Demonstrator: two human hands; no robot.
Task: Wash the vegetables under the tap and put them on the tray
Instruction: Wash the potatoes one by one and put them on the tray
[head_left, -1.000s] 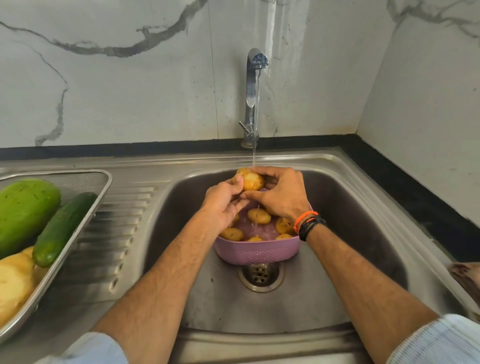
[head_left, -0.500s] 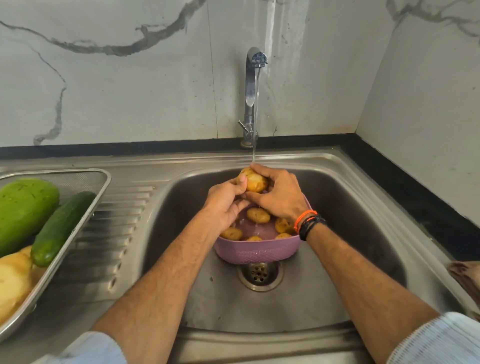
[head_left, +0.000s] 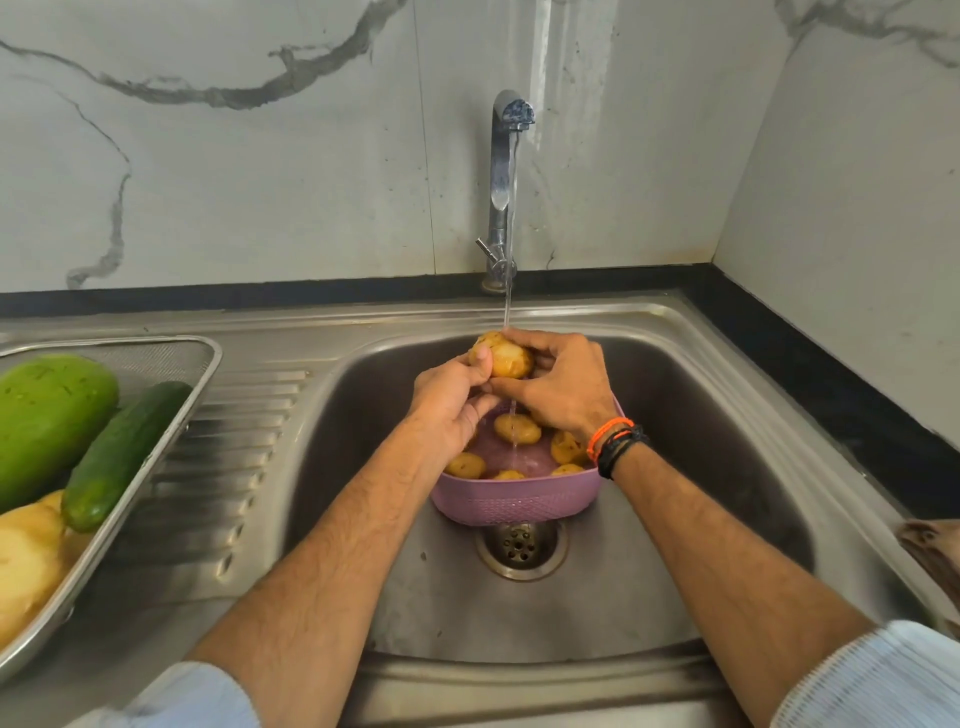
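We hold one potato (head_left: 503, 356) at the centre of the frame, right under the thin stream from the tap (head_left: 506, 171) and above the pink basket (head_left: 514, 499) that sits in the sink (head_left: 727, 467) over the drain. Our left hand (head_left: 449, 402) curls round its left side with the thumb pressed on top; our right hand (head_left: 563, 387) wraps the right side, fingers over the far edge. We judge it firm, fairly light and slick once wet, so a full wrap round its middle suits it better than a fingertip pinch. More potatoes (head_left: 517, 427) lie in the basket below. At the left edge of the frame the tray (head_left: 156, 457) already carries a large green fruit (head_left: 47, 415), a cucumber (head_left: 124, 452) and pale yellow pieces (head_left: 26, 561). Compared with a second ago, the potato sits in much the same spot under the water; our left thumb has crept higher onto it and the view has shifted only slightly.
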